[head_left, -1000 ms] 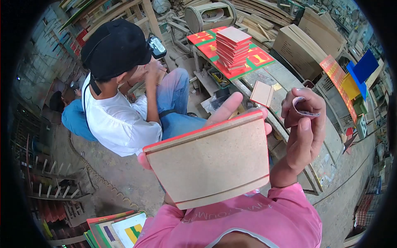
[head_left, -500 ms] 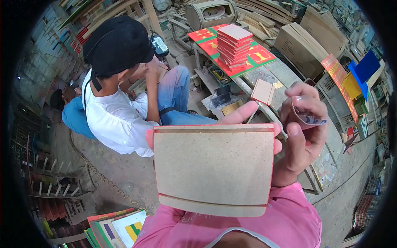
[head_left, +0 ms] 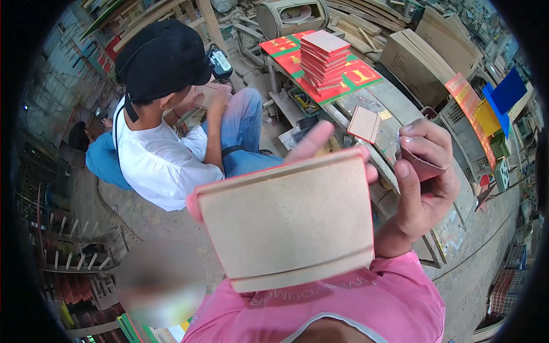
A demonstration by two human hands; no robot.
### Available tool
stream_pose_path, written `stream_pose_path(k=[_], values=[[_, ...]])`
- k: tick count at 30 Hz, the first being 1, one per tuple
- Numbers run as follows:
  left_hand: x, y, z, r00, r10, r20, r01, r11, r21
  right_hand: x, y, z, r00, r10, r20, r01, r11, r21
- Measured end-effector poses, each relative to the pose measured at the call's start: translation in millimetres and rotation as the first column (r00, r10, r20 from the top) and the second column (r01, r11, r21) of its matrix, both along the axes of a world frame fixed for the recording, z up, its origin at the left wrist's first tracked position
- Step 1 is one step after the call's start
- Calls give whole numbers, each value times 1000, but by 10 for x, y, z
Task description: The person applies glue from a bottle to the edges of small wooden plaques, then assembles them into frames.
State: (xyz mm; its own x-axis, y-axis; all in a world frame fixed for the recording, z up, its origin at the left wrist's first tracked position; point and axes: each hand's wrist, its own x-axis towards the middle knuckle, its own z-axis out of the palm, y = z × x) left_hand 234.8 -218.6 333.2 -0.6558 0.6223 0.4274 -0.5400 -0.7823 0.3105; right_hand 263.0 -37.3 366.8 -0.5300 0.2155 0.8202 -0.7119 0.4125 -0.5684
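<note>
In front of my chest is a brown fibreboard panel with red edges and a groove near its top and bottom. My left hand holds it from behind; only some fingers show around its edges, the rest being hidden. To the right of the panel, my right hand is raised and closed on a curled piece of sandpaper, apart from the board. A similar small panel lies on the workbench beyond my hands.
The workbench carries a stack of red-edged panels on a red and green painted board. A co-worker in a white shirt sits to the left, handling a panel. Cardboard boxes stand behind the bench. A blurred patch covers the lower left.
The held panel has tilted, its right side rising, and shifted slightly left. My right hand has turned a little with the sandpaper. The co-worker's hands have moved.
</note>
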Motion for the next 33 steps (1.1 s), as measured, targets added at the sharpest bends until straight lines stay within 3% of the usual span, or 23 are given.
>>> stream_pose_path(k=[2, 3, 6, 7, 8, 10, 11, 12, 14, 18, 20, 21, 22, 23, 24, 25, 26, 28, 30, 33], values=[[39, 69, 5, 972, 234, -35, -236, 971, -50, 50, -58, 84, 995, 77, 60, -72, 994, -79], [53, 94, 7, 936, 346, -58, -350, 934, -71, 59, -43, 67, 995, 86, 52, -86, 996, 4], [81, 149, 62, 893, 426, -143, -435, 900, -30, 35, -73, -55, 995, 91, -27, -84, 978, 193], [156, 399, 62, 618, 699, -360, -782, 594, -190, 37, -99, -42, 994, 102, -41, -89, 966, 244], [155, 381, 76, 617, 698, -363, -782, 593, -188, 37, -141, -28, 992, 113, -55, -92, 951, 295], [172, 296, 231, 898, 441, 7, -438, 894, -92, 11, -203, -21, 986, 136, -92, -101, 944, 315], [183, 258, 568, 856, 493, 157, -309, 731, -609, 12, -226, -17, 985, 141, -97, -102, 940, 325], [159, 240, 494, 856, 493, 154, -311, 730, -609, 11, -234, -16, 984, 147, -102, -105, 936, 336], [69, 202, 256, 960, 195, 198, -170, 976, -139, -30, -245, -27, 984, 132, -119, -84, 935, 346], [58, 192, 181, 976, 178, 128, -160, 977, -139, -49, -314, -56, 975, 155, -162, -97, 942, 320], [106, 227, 197, 944, 329, 6, -320, 920, -228, -63, -319, -54, 975, 162, -154, -107, 944, 311], [16, 240, 36, 990, 132, 41, -136, 985, 105, -83, -309, -40, 982, 131, -139, -86, 953, 292], [80, 277, 125, 991, 131, 38, -135, 985, 107, -92, -305, -30, 987, 101, -127, -63, 959, 275], [199, 327, 275, 919, 394, 1, -378, 884, -274, -88, -325, -36, 983, 119, -142, -82, 967, 243], [275, 353, 348, 791, 598, -130, -545, 592, -594, -62, -336, -53, 983, 119, -143, -81, 966, 245], [272, 324, 302, 792, 597, -131, -546, 594, -591, -21, -346, -78, 972, 172, -163, -128, 960, 250], [236, 258, 217, 706, 584, -401, -702, 504, -504, 2, -358, -99, 958, 224, -181, -174, 951, 256], [197, 147, 102, 359, 451, -817, -911, 358, -203, -19, -383, -137, 956, 198, -219, -141, 957, 253], [219, 143, 95, 351, 465, -813, -916, 349, -196, -73, -349, -120, 958, 137, -251, -74, 966, 247], [228, 175, 119, 335, 501, -798, -928, 324, -185, 6, -434, -165, 958, 156, -239, -109, 974, 198]])
